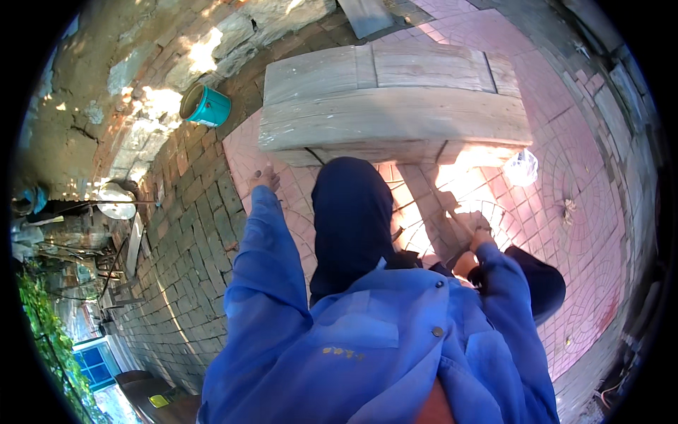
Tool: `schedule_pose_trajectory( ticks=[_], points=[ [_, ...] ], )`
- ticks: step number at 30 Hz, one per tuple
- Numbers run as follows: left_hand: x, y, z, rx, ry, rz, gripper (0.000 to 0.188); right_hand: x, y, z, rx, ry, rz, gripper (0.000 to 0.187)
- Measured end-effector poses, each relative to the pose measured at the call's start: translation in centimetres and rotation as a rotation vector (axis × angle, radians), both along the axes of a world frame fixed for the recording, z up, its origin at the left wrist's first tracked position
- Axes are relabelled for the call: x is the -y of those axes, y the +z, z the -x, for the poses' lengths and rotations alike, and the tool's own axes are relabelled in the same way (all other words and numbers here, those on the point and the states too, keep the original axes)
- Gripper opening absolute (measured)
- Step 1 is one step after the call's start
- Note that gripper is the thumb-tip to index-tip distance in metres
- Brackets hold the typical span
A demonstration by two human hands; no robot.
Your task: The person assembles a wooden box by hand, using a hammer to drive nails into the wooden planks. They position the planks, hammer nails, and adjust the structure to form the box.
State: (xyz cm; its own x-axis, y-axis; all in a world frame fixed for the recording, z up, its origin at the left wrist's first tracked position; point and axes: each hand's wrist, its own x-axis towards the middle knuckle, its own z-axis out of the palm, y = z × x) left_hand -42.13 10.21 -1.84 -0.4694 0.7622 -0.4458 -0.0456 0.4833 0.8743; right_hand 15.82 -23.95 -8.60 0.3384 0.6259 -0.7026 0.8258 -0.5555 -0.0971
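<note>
My left hand [265,179] reaches out over the pink paving, just beside the near left corner of a weathered wooden bench [395,113]. Its fingers are spread and nothing is in them. On the other side, my right hand [482,230] is low by my right knee, below the bench's front edge. The fingers there are closed around a pale stick-like thing [460,222], which points away from me toward the bench. Strong sunlight and shadow blur its far end, so its kind is unclear. My dark-trousered left knee [352,205] stands between my arms.
A teal bucket [206,105] stands left of the bench near a rough stone wall [152,42]. A clear plastic bag [521,168] lies by the bench's right end. Grey bricks [191,233] pave the left side. A loose board [366,17] lies beyond the bench.
</note>
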Motion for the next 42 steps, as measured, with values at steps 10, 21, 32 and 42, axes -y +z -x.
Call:
schedule_pose_trajectory(
  ticks=[10, 21, 32, 42],
  points=[
    [-17.3, -9.4, 13.9, -0.129, -0.314, -0.116, 0.08, -2.4, 4.0, 6.2, -0.941, -1.487, -0.137, 0.022],
    [-23.4, -8.0, 11.2, -0.884, -0.471, 0.413, 0.112, -12.2, 4.6, 2.4, -1.189, -1.507, -0.567, 0.026],
    [-19.6, -5.2, 9.7, -0.843, -0.513, 0.015, 0.1, -13.1, 4.0, 2.5, -1.081, -1.557, -0.67, 0.017],
    [-13.2, -3.7, -0.1, -0.99, -0.526, -0.396, 0.097, -15.8, 2.9, -4.6, -0.98, -1.534, -0.665, 0.017]
  ],
)
